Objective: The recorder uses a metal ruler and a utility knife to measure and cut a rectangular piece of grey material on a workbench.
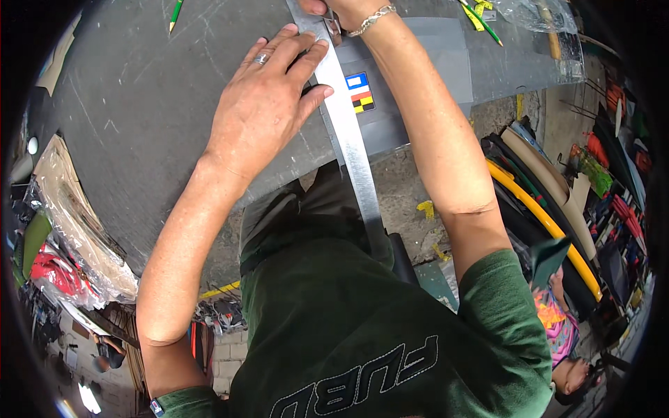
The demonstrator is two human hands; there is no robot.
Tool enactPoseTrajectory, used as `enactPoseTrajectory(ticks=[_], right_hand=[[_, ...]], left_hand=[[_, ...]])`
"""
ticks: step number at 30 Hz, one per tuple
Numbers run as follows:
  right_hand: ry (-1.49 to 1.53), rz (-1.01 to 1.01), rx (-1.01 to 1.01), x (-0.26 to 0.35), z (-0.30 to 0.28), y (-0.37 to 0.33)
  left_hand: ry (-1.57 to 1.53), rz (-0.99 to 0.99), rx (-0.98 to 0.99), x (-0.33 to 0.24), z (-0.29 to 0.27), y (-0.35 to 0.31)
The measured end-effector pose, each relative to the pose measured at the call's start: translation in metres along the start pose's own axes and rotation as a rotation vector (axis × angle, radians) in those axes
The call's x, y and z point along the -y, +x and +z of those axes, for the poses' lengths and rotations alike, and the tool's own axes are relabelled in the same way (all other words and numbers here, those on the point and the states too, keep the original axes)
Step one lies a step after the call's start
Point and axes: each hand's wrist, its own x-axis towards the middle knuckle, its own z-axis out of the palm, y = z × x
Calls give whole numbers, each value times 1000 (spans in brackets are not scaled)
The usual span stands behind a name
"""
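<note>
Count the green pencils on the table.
2: on the table, one pencil lies at upper left, another pencil at upper right. More may be hidden.

Right hand point(350, 11) cropped by top edge; can't tell its grip. Metal straightedge point(348, 132): far end cut off too. Grey sheet point(453, 76) partly hidden under right forearm point(425, 118). Upper-left green pencil point(175, 15) clipped.

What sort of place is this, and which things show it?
Probably a workshop for sheet material: a long silver metal straightedge juts off a scratched dark grey worktable, and a long yellow roll lies nearby.
</note>
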Motion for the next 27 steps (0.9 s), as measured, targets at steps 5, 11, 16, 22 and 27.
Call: enactPoseTrajectory(ticks=[5, 11, 16, 22, 27], right_hand=[[11, -13, 21, -2, -2, 3], [36, -31, 17, -5, -2, 2], [36, -44, 24, -4, -2, 1], [-12, -50, -14, 1, 0, -4], [-83, -149, -32, -1, 1, -4]], left_hand=[[-2, 6, -6, 1, 1, 0], [4, 13, -9, 1, 2, 0], [0, 16, -14, 1, 2, 0], [14, 16, -27, 1, 3, -1], [15, 12, -17, 0, 2, -2]])
